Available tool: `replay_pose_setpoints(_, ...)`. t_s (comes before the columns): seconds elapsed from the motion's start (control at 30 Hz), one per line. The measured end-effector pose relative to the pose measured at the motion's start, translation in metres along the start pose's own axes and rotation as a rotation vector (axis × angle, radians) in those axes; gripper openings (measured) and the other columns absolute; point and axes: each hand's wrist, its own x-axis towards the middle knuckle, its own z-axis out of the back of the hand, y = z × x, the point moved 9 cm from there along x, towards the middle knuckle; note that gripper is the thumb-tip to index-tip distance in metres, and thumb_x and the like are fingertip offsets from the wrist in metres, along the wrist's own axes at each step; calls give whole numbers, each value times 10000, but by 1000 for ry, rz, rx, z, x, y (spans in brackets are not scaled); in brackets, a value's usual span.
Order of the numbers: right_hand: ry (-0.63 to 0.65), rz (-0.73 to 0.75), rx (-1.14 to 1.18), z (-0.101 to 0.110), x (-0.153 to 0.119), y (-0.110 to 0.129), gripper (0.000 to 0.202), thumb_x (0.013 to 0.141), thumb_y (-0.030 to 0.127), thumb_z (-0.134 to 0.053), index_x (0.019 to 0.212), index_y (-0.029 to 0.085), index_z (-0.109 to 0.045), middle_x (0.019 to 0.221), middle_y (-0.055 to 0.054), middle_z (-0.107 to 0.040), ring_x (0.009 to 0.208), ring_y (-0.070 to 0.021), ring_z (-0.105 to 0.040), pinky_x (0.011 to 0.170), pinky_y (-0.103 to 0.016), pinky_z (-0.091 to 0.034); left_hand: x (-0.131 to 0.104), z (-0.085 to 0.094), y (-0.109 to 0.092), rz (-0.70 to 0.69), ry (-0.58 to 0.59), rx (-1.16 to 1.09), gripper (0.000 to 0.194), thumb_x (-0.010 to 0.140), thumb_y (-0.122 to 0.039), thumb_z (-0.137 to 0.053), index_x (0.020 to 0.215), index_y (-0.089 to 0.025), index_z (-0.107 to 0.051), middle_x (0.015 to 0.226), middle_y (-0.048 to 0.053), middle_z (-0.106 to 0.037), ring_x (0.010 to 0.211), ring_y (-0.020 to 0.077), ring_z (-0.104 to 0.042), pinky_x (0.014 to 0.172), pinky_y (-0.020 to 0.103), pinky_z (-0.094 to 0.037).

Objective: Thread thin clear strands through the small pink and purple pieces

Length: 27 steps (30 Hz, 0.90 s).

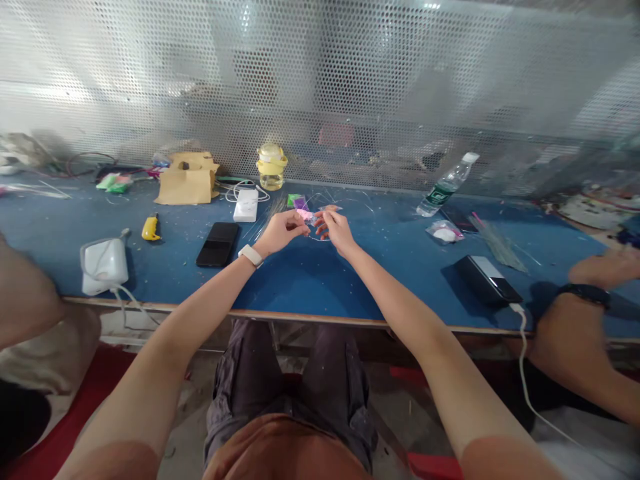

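My left hand [284, 231], with a white band on the wrist, has thumb and fingers pinched together over the blue table. Facing it, my right hand [336, 229] has its fingers curled and its fingertips close to the left ones. What either pinch holds is too small to make out. A small pink piece [304, 215] shows just behind and between the fingertips. A thin pale strand [320, 239] curves beneath the hands. Right behind them lie a green packet [292, 199] and a purple packet [300, 204], with fine clear strands around.
A black phone [218, 245], a white power bank [246, 205] and a yellow cutter [151, 228] lie left. Behind stands a yellow-lidded bottle [271, 167]. On the right are a tilted water bottle [447, 186] and a black power bank [487, 281]. Co-workers' arms flank both sides.
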Motion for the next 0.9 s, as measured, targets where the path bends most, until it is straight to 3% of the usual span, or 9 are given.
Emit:
replay_pose_setpoints(0.13, -58, -34, 46, 7, 1, 0, 276, 1191, 421, -637, 1067, 207, -760, 879, -26, -756, 629, -116, -689, 497, -217, -507, 0, 3, -8, -101, -25, 233, 161, 947, -326, -884, 889, -227, -772, 927, 55, -847, 866, 213, -785, 881, 386, -644)
replay_pose_setpoints(0.37, -34, -29, 44, 3, 0, -2, 296, 1161, 477, -675, 1064, 212, -765, 893, -27, -753, 634, -115, -689, 499, -219, -510, -4, -11, 6, 9, 126, 129, 215, 977, -411, -835, 950, -252, -694, 821, 16, -809, 612, 179, -728, 679, 342, -591)
replay_pose_setpoints(0.53, -13, 7, 29, 2, 1, -2, 281, 1152, 449, -661, 1065, 202, -764, 877, -19, -744, 624, -112, -697, 489, -212, -508, -5, -17, 2, -58, 161, 211, 123, 1049, -366, -717, 1037, -244, -703, 953, 39, -877, 613, 170, -767, 703, 334, -612)
replay_pose_setpoints(0.73, -25, 40, -35, 3, 0, 1, 346, 1145, 531, -670, 1028, 214, -750, 887, -32, -762, 628, -113, -686, 490, -210, -500, -3, -7, -4, -63, 55, 128, 239, 1141, -466, -663, 1192, -236, -701, 1037, 82, -889, 757, 195, -833, 720, 316, -641)
replay_pose_setpoints(0.9, -100, -26, 50, 10, 1, -2, 327, 1178, 496, -647, 1042, 215, -742, 887, -23, -758, 621, -106, -683, 494, -202, -486, -4, -13, -3, -69, 114, 180, 133, 1143, -343, -624, 1166, -241, -707, 1110, 68, -898, 654, 162, -798, 728, 314, -631)
